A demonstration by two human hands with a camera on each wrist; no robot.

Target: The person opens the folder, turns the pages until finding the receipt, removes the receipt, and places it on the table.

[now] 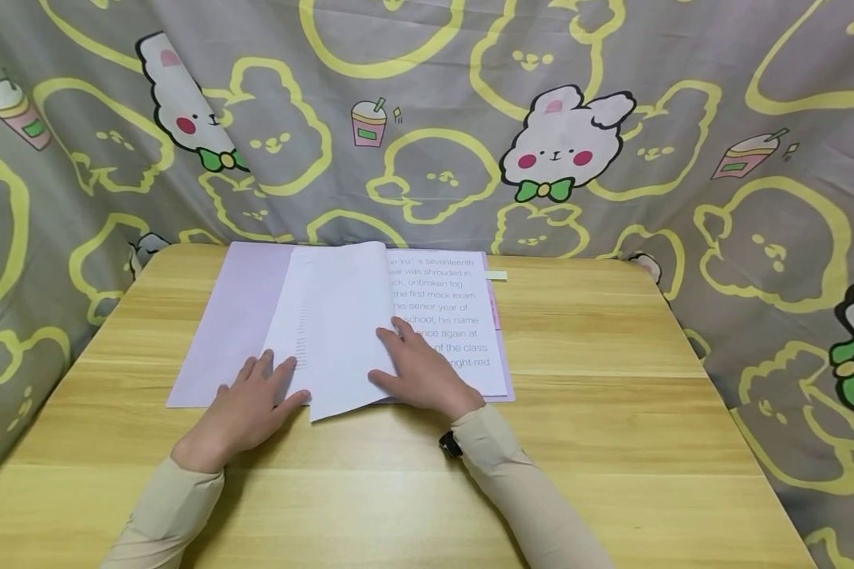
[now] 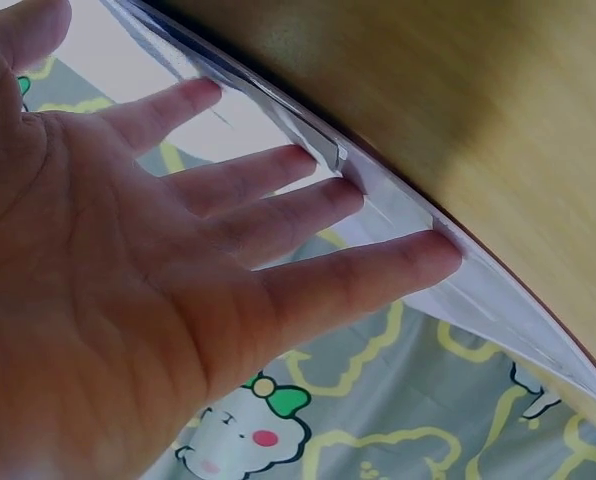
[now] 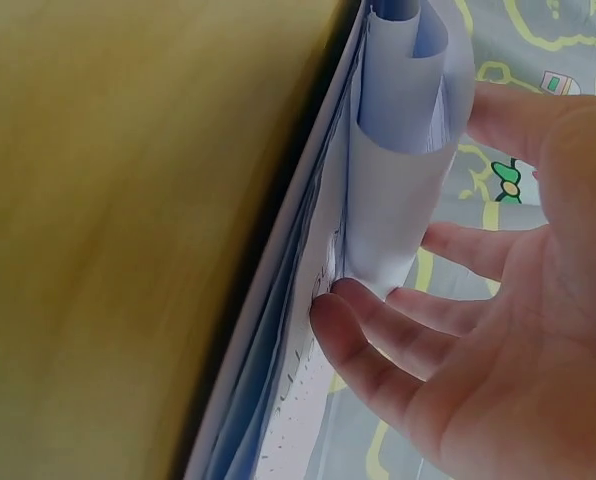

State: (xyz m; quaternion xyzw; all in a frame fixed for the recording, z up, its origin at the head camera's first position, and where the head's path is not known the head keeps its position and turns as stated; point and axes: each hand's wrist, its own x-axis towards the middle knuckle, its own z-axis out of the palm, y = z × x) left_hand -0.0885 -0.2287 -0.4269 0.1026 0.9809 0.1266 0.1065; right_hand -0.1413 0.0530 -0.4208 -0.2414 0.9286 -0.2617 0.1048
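Note:
A booklet with a pale purple cover [image 1: 238, 296] lies spread on the table. One white page [image 1: 345, 316] curls over from the right side, its lower corner reaching past the booklet's front edge. My right hand [image 1: 427, 375] touches this page's right part with spread, slightly bent fingers; the right wrist view shows the rolled paper [image 3: 398, 200] beside them. Under that hand is a page of large print [image 1: 444, 296], partly covered. On the booklet's lower left, my left hand [image 1: 249, 407] rests with its fingers spread, fingertips [image 2: 443, 255] at the paper.
The wooden table [image 1: 598, 442] extends around the booklet. A patterned grey curtain [image 1: 427, 103] hangs along the table's back and sides. A pale green tab [image 1: 496, 276] sticks out from the booklet's right edge, and a dark band [image 1: 451, 444] is at my right wrist.

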